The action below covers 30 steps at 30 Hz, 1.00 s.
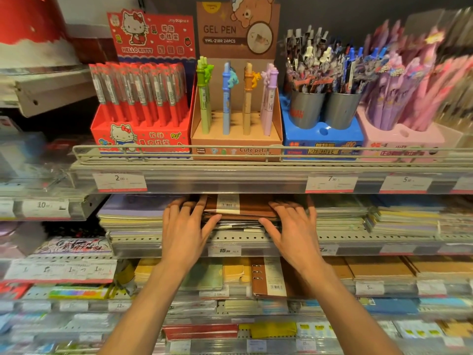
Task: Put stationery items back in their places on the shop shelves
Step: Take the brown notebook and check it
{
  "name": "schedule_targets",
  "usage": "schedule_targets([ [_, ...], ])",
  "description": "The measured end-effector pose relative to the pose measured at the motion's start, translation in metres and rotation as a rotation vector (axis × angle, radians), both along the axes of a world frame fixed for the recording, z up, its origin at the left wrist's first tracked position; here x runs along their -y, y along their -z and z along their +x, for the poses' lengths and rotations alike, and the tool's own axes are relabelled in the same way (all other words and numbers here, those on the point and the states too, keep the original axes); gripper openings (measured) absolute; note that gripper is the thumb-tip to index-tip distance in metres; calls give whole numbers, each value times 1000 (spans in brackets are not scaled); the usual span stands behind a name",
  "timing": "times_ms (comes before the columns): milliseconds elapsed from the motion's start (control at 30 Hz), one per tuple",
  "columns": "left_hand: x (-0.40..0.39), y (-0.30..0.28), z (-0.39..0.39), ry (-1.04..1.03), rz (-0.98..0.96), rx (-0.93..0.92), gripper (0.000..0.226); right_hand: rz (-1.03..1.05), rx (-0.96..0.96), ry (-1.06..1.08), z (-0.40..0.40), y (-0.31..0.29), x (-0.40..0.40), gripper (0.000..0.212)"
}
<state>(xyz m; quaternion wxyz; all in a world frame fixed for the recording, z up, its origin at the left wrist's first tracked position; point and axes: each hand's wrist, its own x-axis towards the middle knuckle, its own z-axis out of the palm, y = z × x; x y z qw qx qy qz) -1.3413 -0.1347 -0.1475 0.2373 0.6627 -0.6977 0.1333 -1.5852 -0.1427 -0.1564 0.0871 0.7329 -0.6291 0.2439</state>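
Observation:
A brown notebook (pixel 245 206) with a white barcode label lies on top of a stack on the second shelf (pixel 245 238), under the pen shelf. My left hand (pixel 185 225) lies on its left end with straight fingers on top and the thumb against the stack's front edge. At the right end my right hand (pixel 290 226) rests the same way, fingers spread flat on the cover and thumb at the front. Both hands press the notebook; neither curls round it.
Above, a wire-railed shelf (pixel 179 149) carries pen display boxes: red Hello Kitty (pixel 140 116), brown gel pen (pixel 236 124), blue (pixel 321 134), pink (pixel 399 134). Notebook stacks flank the brown one. Lower shelves hold more notebooks, including a brown ring binder (pixel 268 276). Price tags line the shelf edges.

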Motion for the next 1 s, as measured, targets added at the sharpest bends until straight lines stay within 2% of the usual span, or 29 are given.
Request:
schedule_targets([
  [100,0,2,1,7,-4,-35,63,-7,23,-9,0,-3,-1,59],
  [200,-5,6,2,58,-55,-104,55,-19,52,-39,-3,-5,-4,61],
  [367,-29,14,-4,197,-173,-310,42,-47,243,-122,-12,3,-26,50],
  [467,-46,23,-10,237,-171,-431,38,-50,364,-121,-15,12,-47,44],
  [600,-63,46,-24,262,-77,-579,27,-57,530,-17,-23,28,-73,35],
  [767,-69,89,-54,218,145,-753,16,59,744,204,-55,64,-86,22],
  [900,-55,128,-77,163,389,-836,13,179,783,302,-79,105,-83,14],
  [1000,-35,155,-93,92,552,-873,20,316,749,386,-89,136,-69,19],
])
